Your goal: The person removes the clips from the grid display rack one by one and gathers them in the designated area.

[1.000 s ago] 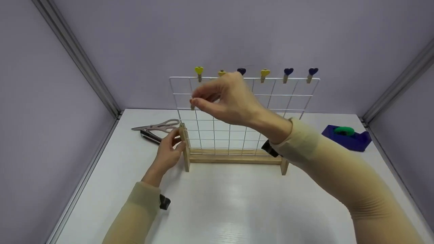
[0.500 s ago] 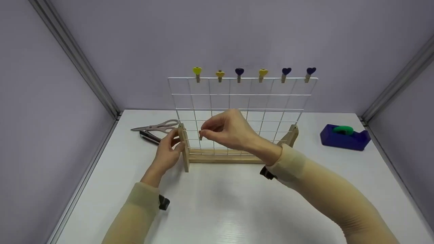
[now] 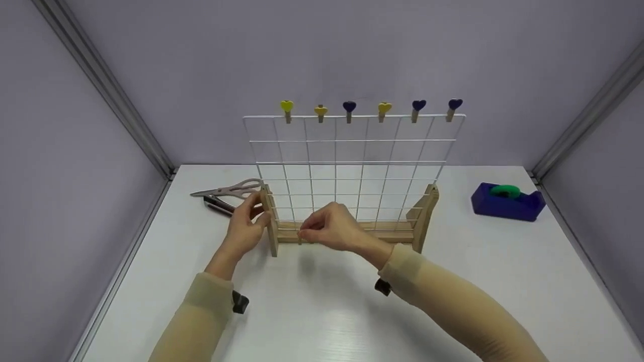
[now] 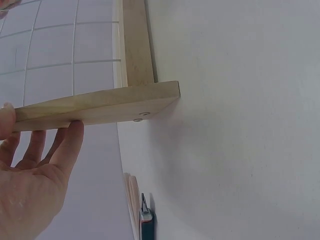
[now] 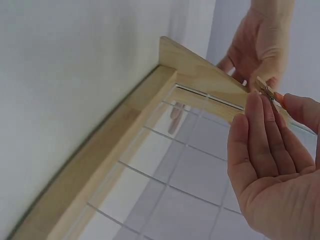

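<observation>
My right hand (image 3: 334,229) pinches a small wooden clothespin (image 5: 265,89) between thumb and fingertips, in front of the lower left of a white wire grid (image 3: 347,163). An orange bit shows on the clothespin beside the thumb. With thumb and fingers, my left hand (image 3: 245,226) holds the wooden left side piece (image 4: 100,105) of the grid's stand. Along the grid's top wire sit several clothespins with heart tops, such as a bright yellow heart clip (image 3: 287,106) at the left end and a dark blue heart clip (image 3: 455,104) at the right end.
Left of the stand, scissors (image 3: 231,189) and a black-handled tool (image 3: 218,205) lie on the white table (image 3: 322,306). A blue tape dispenser (image 3: 505,203) with a green roll stands at the right. Grey walls close in the back and both sides.
My right hand has come down from the grid's upper left to its lower left, still pinching the clothespin. The left hand stays on the side piece. The head view has shifted slightly.
</observation>
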`<move>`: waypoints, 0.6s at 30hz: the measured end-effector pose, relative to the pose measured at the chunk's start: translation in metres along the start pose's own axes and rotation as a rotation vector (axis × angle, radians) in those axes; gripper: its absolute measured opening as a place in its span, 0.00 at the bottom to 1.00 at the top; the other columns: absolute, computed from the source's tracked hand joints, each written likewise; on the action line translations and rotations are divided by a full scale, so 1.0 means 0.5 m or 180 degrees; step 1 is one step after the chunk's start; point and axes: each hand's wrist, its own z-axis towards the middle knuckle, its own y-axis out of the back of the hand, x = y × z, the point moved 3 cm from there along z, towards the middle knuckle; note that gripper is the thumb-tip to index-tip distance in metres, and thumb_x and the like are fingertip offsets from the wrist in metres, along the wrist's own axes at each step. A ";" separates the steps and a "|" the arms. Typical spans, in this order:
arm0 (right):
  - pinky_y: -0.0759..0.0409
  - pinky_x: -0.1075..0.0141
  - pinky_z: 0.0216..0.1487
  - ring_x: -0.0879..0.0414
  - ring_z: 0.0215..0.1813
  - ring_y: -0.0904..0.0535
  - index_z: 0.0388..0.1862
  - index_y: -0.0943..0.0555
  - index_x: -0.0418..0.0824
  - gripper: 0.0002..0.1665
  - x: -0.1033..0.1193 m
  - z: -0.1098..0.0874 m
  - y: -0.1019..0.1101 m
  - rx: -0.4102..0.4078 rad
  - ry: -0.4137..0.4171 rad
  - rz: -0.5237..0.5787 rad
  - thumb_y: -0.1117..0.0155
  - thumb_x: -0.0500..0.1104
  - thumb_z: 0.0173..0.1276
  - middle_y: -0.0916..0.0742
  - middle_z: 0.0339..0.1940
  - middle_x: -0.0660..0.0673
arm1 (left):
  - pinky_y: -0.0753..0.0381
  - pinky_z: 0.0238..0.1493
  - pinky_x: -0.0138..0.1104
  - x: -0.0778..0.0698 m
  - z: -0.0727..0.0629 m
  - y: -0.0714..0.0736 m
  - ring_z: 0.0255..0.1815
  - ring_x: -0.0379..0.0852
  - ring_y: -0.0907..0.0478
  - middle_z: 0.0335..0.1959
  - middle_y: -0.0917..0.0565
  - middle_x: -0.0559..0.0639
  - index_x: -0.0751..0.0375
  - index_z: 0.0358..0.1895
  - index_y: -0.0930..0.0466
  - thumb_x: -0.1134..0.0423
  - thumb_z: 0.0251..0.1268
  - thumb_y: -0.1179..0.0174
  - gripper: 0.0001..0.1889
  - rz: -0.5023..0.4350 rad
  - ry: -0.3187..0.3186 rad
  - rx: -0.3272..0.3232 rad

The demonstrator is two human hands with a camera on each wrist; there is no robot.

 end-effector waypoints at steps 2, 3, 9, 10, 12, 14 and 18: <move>0.13 0.76 0.36 0.63 0.34 0.08 0.44 0.03 0.38 0.09 -0.017 0.001 -0.017 0.0075 -0.0123 0.0004 0.23 0.43 0.75 0.02 0.38 0.43 | 0.16 0.83 0.53 0.000 0.001 0.000 0.85 0.69 0.27 0.82 0.26 0.68 0.65 0.84 0.32 0.75 0.85 0.43 0.29 -0.0011 -0.0025 0.0000; 0.14 0.76 0.35 0.63 0.34 0.08 0.44 0.03 0.39 0.09 -0.024 0.003 -0.025 0.0103 -0.0173 0.0013 0.23 0.43 0.75 0.02 0.37 0.43 | 0.16 0.83 0.53 0.000 0.001 0.000 0.85 0.69 0.27 0.82 0.26 0.67 0.65 0.84 0.32 0.75 0.85 0.43 0.29 -0.0015 -0.0024 0.0000; 0.15 0.74 0.31 0.61 0.30 0.10 0.38 0.02 0.41 0.07 -0.060 0.013 -0.074 0.0176 -0.0612 0.0209 0.21 0.43 0.72 0.03 0.32 0.43 | 0.16 0.83 0.52 0.000 -0.001 0.003 0.85 0.68 0.27 0.82 0.26 0.66 0.64 0.84 0.32 0.74 0.85 0.42 0.29 -0.0016 -0.0003 -0.0008; 0.14 0.74 0.31 0.61 0.30 0.10 0.37 0.02 0.41 0.07 -0.066 0.014 -0.081 0.0193 -0.0716 0.0265 0.20 0.43 0.72 0.03 0.31 0.43 | 0.16 0.82 0.52 0.000 -0.001 0.003 0.85 0.68 0.27 0.82 0.26 0.67 0.65 0.84 0.32 0.74 0.85 0.42 0.29 -0.0045 -0.0013 -0.0003; 0.10 0.72 0.31 0.60 0.29 0.10 0.36 0.02 0.40 0.07 -0.077 0.015 -0.096 0.0234 -0.0932 0.0387 0.20 0.42 0.71 0.03 0.30 0.43 | 0.16 0.82 0.52 0.000 -0.001 0.004 0.86 0.68 0.27 0.82 0.26 0.67 0.65 0.84 0.32 0.74 0.85 0.43 0.29 -0.0094 -0.0022 0.0010; 0.07 0.69 0.33 0.60 0.30 0.10 0.36 0.03 0.40 0.07 -0.087 0.016 -0.110 0.0258 -0.1116 0.0496 0.19 0.42 0.71 0.04 0.30 0.43 | 0.16 0.82 0.53 0.001 0.000 0.003 0.86 0.68 0.28 0.82 0.27 0.67 0.65 0.84 0.32 0.74 0.85 0.43 0.29 -0.0127 -0.0019 0.0029; 0.05 0.67 0.35 0.60 0.29 0.11 0.36 0.03 0.39 0.06 -0.104 0.016 -0.131 0.0256 -0.1324 0.0581 0.19 0.41 0.70 0.04 0.30 0.44 | 0.17 0.84 0.53 0.002 0.001 0.002 0.87 0.69 0.29 0.83 0.27 0.67 0.66 0.85 0.34 0.73 0.86 0.43 0.30 -0.0099 -0.0006 0.0052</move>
